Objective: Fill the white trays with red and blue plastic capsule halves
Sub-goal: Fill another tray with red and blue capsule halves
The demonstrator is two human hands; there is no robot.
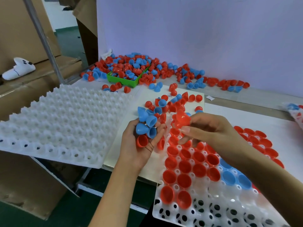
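Left hand (144, 138): palm up and cupped, its fingers curled round a handful of halves just left of the near tray's far end.
Handful: four blue halves (146, 124) stacked on the fingers, and one red half (142, 141) low in the palm, its open side facing the camera.
Right hand (208, 128): held over the near tray's far end, the thumb and fingertips pinching a single red half (182, 118), which is blurred; the lower fingers hang loosely curled above the tray.
Near tray (218, 200): white, lying under the right forearm, its near end overhanging the table edge. Red halves (185, 166) sit open side up in many of its cups on the left, more run along its right side, and a few blue ones (229, 177) sit beside the forearm. The nearest rows of cups hold nothing.
Far tray (62, 125): white, to the left, lying bumps up, partly off the table's left edge.
Loose halves (172, 104): red and blue, scattered on the table just beyond both hands.
Pile (147, 68): a large heap of red and blue halves against the back wall, spreading to the right.
Green bin (124, 79): in the pile, filled with halves.
Boxes (24, 30): brown cardboard, at the left.
Plush toy (19, 70): white, lying on a box.
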